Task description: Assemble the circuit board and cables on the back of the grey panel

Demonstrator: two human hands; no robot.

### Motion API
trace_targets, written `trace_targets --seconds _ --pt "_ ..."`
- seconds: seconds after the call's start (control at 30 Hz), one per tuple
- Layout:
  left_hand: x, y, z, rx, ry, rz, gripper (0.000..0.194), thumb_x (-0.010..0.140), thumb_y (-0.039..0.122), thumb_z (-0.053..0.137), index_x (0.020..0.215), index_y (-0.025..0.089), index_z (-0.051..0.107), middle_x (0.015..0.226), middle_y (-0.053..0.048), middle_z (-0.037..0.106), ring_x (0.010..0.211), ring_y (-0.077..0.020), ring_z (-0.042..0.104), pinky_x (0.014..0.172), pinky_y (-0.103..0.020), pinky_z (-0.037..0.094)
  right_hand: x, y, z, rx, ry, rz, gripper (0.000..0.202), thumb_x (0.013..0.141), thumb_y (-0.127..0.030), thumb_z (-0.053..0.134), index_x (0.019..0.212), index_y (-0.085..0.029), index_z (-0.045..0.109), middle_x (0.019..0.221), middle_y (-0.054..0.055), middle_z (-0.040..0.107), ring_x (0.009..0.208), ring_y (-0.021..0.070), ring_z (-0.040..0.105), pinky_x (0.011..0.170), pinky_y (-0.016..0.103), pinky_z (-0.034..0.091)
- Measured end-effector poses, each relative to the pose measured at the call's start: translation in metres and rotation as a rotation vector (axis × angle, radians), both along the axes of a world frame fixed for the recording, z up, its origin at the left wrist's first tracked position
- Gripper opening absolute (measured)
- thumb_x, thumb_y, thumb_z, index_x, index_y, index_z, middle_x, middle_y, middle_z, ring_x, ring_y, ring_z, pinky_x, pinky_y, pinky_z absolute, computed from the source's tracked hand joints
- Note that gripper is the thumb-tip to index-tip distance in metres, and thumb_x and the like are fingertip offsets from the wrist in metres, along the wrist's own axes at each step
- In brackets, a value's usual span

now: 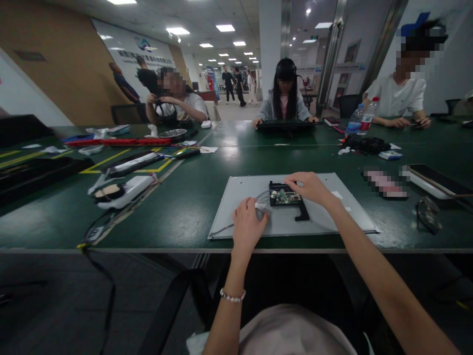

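Observation:
A light grey panel (254,227) lies on the green table before me. On it sits a black bracket (303,212) with a green circuit board (286,197) inside, and grey cables (262,195) run off its left side. My left hand (247,222) is curled round a small grey rounded object (261,214) with a whitish strip on top, left of the bracket; its kind is unclear. My right hand (308,188) reaches over from the right. Its fingertips are pressed together at the bracket's upper edge; the exact contact point is small and partly hidden.
Left of the panel lie a white device with a black pad (125,191) and a loose black cable (107,276). To the right are a pink phone (386,184), a dark phone (439,180) and a clear object (427,215). Bottles (354,121) stand beyond. Several people sit opposite.

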State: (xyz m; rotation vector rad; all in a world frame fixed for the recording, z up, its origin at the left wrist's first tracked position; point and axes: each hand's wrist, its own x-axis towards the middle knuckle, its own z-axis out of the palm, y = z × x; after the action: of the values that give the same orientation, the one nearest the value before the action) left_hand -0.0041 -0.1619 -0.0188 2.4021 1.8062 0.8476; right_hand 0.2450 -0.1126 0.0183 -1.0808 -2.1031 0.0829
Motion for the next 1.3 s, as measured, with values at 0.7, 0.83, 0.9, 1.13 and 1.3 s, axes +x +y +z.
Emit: trace_targets --seconds 0.7,0.83,0.9,1.13,1.3 --pt "-0.002 -0.004 -0.007 0.315 -0.350 -0.042 0.040 0.092 0.022 0.053 0.132 0.020 0.049 0.141 -0.017 0.046 0.143 -0.0322 0.035 0.117 -0.056 0.032 0.161 -0.059 -0.086 -0.388 -0.482 -0.275 0.067 0.100 -0.061 0.028 0.157 -0.026 0.032 0.165 0.009 0.024 0.151 0.0311 0.022 0.120 0.055 0.025" --pt "-0.003 -0.008 -0.003 0.377 -0.380 -0.034 0.041 0.094 0.021 0.049 0.135 0.021 0.047 0.143 -0.016 0.045 0.145 -0.0290 0.034 0.118 -0.053 0.031 0.145 -0.054 -0.083 -0.382 -0.519 -0.272 0.067 0.100 -0.060 0.025 0.159 -0.026 0.027 0.165 0.010 0.023 0.151 0.0303 0.022 0.120 0.057 0.022" --pt "-0.004 -0.009 -0.003 0.397 -0.378 -0.032 0.041 0.094 0.020 0.049 0.135 0.021 0.047 0.143 -0.016 0.045 0.145 -0.0287 0.034 0.119 -0.053 0.031 0.135 -0.049 -0.083 -0.373 -0.536 -0.269 0.068 0.100 -0.059 0.023 0.159 -0.024 0.027 0.165 0.012 0.023 0.151 0.0292 0.022 0.120 0.057 0.019" --pt "-0.005 -0.006 -0.007 0.322 -0.369 -0.049 0.040 0.092 0.019 0.052 0.132 0.019 0.049 0.140 -0.016 0.047 0.140 -0.0297 0.039 0.118 -0.053 0.032 0.080 -0.026 -0.070 -0.385 -0.551 -0.225 0.070 0.101 -0.058 0.020 0.158 -0.019 0.028 0.165 0.014 0.022 0.151 0.0293 0.022 0.121 0.058 0.014" --pt "-0.006 -0.005 -0.010 0.278 -0.376 -0.062 0.036 0.091 0.019 0.053 0.127 0.018 0.052 0.137 -0.017 0.048 0.137 -0.0295 0.043 0.117 -0.052 0.034 0.035 -0.009 -0.057 -0.421 -0.549 -0.193 0.067 0.101 -0.056 0.018 0.158 -0.021 0.028 0.165 0.015 0.021 0.151 0.0327 0.020 0.116 0.065 0.019"
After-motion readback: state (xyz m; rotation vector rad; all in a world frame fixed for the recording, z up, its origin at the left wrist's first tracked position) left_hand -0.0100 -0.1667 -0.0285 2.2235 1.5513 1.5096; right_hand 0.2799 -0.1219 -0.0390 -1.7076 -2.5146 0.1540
